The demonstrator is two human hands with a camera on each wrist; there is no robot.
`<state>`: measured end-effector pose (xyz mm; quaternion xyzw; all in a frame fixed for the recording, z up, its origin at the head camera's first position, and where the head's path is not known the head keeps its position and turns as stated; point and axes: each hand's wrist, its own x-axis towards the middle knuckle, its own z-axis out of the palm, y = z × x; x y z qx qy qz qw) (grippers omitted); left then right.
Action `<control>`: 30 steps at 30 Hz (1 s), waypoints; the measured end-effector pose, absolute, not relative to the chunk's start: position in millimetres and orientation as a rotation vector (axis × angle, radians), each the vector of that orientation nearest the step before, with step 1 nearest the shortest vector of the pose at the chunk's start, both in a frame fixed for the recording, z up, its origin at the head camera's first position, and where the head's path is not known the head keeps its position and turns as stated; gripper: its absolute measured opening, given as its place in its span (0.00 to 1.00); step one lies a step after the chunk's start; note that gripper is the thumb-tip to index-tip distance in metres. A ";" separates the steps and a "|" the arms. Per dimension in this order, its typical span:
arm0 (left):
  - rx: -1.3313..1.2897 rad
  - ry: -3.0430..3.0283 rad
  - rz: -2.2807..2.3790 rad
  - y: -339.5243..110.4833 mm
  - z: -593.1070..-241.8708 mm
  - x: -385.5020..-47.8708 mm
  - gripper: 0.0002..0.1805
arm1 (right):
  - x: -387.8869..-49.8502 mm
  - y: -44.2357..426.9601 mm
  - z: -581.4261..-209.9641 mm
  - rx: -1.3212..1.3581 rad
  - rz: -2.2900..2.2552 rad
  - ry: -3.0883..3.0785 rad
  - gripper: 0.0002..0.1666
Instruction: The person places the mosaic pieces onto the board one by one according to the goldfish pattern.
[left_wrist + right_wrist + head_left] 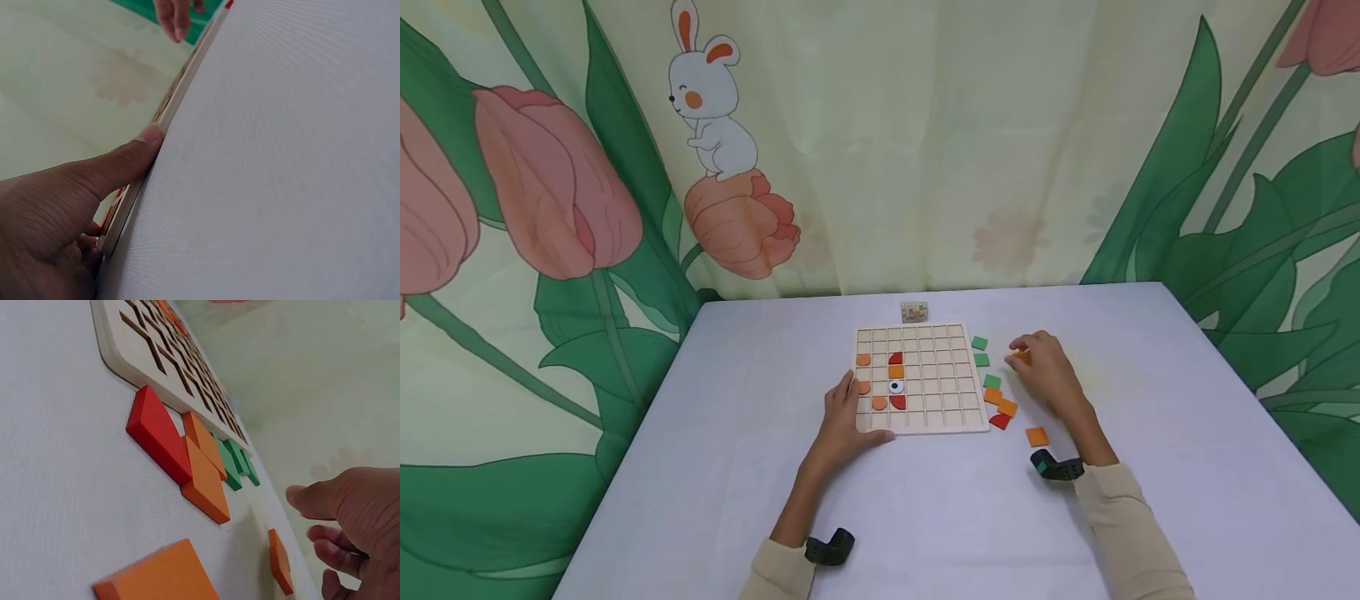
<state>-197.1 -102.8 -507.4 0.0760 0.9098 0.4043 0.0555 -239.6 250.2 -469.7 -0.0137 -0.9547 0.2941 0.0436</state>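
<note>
A wooden grid board [936, 377] lies on the table. Several tiles sit in its left part: orange discs [878, 403], red quarter-round pieces [896, 358], an orange square [897, 372] and an eye tile [896, 387]. My left hand [844, 421] holds the board's near left corner, thumb [128, 161] along the front edge and fingers at the left side. To the right of the board, my right hand [1047, 371] is over an orange square tile [281, 562]. In the right wrist view, its thumb and loosely bent fingers look apart from that tile.
Beside the board's right edge lie green tiles [981, 360], orange tiles [1007, 407] and a red piece [999, 422]. Another orange square [1037, 437] lies nearer, by the right wrist. A small patterned block [914, 312] stands behind the board. A printed curtain [880, 150] hangs behind the table.
</note>
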 end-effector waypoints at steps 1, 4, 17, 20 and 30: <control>0.231 2.767 1.218 -103.0 -508.4 -196.2 0.68 | -239.2 251.3 -471.8 -0.069 0.895 -2.912 0.20; 0.231 2.768 1.209 -103.6 -511.5 -192.8 0.68 | -236.5 254.1 -478.1 -0.148 0.885 -2.903 0.22; 0.226 2.761 1.228 -104.5 -514.2 -188.9 0.68 | -238.3 259.3 -494.0 -0.197 0.868 -2.917 0.22; 0.228 2.765 1.227 -104.0 -513.2 -189.6 0.68 | -239.7 259.0 -493.6 -0.194 0.886 -2.911 0.20; 0.235 2.779 1.248 -102.3 -508.2 -196.1 0.68 | -246.9 258.2 -489.4 -0.171 0.886 -2.896 0.20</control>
